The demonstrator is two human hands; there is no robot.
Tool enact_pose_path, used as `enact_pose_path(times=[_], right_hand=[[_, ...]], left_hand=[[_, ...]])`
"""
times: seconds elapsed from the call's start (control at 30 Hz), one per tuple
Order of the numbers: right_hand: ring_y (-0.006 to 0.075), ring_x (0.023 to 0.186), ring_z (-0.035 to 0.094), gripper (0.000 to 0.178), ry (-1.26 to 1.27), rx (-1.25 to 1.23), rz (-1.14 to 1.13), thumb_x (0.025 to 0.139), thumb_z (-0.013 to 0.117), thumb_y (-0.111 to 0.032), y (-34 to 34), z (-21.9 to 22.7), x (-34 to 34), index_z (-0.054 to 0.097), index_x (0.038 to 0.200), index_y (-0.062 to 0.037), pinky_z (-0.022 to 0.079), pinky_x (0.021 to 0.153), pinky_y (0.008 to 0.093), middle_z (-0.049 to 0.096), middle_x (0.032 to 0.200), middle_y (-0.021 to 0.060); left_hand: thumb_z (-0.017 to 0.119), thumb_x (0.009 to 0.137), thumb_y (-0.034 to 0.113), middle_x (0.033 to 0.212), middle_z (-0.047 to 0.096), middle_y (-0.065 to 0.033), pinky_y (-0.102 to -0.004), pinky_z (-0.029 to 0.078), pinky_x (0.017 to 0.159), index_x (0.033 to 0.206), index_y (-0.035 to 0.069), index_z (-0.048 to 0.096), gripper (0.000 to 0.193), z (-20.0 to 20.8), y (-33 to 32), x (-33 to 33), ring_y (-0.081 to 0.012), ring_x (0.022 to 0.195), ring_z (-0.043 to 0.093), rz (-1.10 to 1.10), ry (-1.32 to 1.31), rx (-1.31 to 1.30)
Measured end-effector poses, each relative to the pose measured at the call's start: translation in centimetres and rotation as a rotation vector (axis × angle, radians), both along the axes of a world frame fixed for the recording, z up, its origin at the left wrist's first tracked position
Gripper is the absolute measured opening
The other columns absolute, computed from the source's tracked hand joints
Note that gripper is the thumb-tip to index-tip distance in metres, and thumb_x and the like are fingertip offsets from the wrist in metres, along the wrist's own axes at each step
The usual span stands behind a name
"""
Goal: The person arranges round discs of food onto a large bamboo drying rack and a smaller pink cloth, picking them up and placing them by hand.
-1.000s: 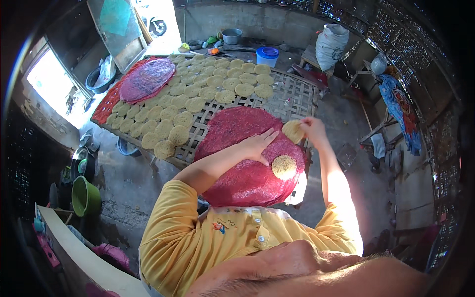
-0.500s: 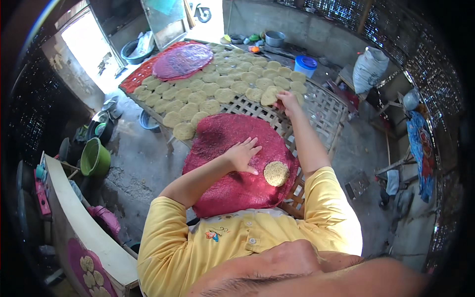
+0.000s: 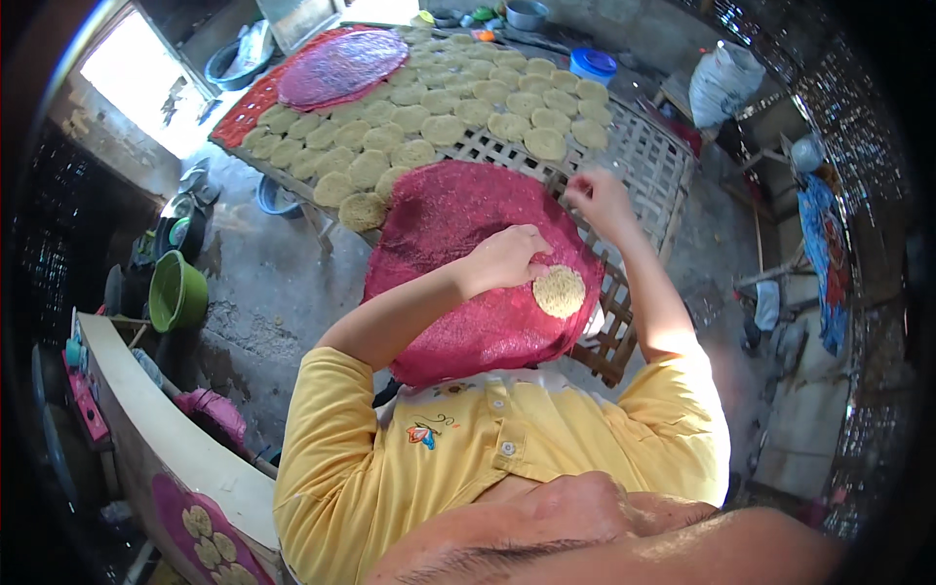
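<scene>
- Pale-yellow grain disc (image 3: 560, 292) on magenta sheet (image 3: 444, 210), just beside left hand (image 3: 505, 259); fingers bent, grip can't tell.
- Right hand (image 3: 602, 203) farther off, fingers curled, contents unclear.

Strong daylight pours through a window (image 3: 132, 83) left of the counter (image 3: 648, 161) and a doorway (image 3: 375, 10) beyond its far edge, both burnt out to white. The room around the counter is dim, with pinpricks of light showing through the woven wall (image 3: 838, 146) to its right. On the counter's near part, sun brightens a disc (image 3: 559, 292), while the red sheet (image 3: 468, 336) mixes wet-looking gloss with dark shadow. The right sleeve (image 3: 697, 419), on the counter's near side, glares almost white along its outer edge. Over the counter, the right hand (image 3: 600, 202) looks slightly blurred. Fisheye distortion bends the board (image 3: 166, 409) left of the counter, and black vignetting swallows the corners.
</scene>
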State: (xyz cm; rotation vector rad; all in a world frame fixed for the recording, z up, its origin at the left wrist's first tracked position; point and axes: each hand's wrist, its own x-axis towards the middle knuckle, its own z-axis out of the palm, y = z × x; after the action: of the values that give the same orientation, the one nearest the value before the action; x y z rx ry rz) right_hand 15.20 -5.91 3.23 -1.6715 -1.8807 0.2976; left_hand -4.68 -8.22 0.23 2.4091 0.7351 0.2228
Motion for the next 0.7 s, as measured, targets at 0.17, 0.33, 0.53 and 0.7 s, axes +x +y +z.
enact_pose_path(times=[0.17,0.33,0.53,0.7], right_hand=[[0.0239,0.079,0.055,0.030,0.041,-0.305,0.113,0.063,0.065,-0.014,-10.1,-2.7,0.4,0.061,0.091,-0.0044,0.043,0.070,0.0312,0.056,0.082,0.0125],[0.0254,0.087,0.049,0.034,0.082,-0.303,0.105,0.062,0.066,-0.010,-12.0,-3.4,0.0,0.058,0.094,-0.0023,0.041,0.074,0.0315,0.048,0.090,0.0127],[0.0193,0.080,0.049,0.029,0.506,-0.616,0.099,0.060,0.067,-0.003,-12.4,-3.1,-0.2,0.053,0.085,-0.0032,0.041,0.068,0.0280,0.050,0.080,0.0057],[0.0173,0.085,0.049,0.023,0.210,-0.406,0.177,0.062,0.067,-0.002,-13.6,-2.0,-1.1,0.058,0.083,-0.0040,0.041,0.070,0.0278,0.050,0.090,0.0053]], left_hand=[[0.070,0.063,0.028,0.103,0.048,-0.0126,-0.0387,0.036,0.088,0.103,0.007,0.053,0.049,-0.1,-1.8,3.1,-0.0313,0.103,0.043,-0.036,0.140,0.101],[0.073,0.059,0.021,0.097,0.050,-0.0126,-0.0368,0.040,0.083,0.089,0.004,0.052,0.041,-0.9,-1.8,3.6,-0.0276,0.097,0.047,-0.012,0.061,-0.077],[0.072,0.055,0.011,0.090,0.052,-0.0108,-0.0312,0.046,0.071,0.092,0.002,0.051,0.043,-2.4,-1.5,3.0,-0.0204,0.081,0.053,-0.017,-0.177,-0.311],[0.071,0.057,0.017,0.086,0.053,-0.0135,-0.0330,0.044,0.074,0.082,0.004,0.058,0.031,-2.8,-1.7,2.8,-0.0247,0.085,0.053,-0.075,-0.033,-0.014]])
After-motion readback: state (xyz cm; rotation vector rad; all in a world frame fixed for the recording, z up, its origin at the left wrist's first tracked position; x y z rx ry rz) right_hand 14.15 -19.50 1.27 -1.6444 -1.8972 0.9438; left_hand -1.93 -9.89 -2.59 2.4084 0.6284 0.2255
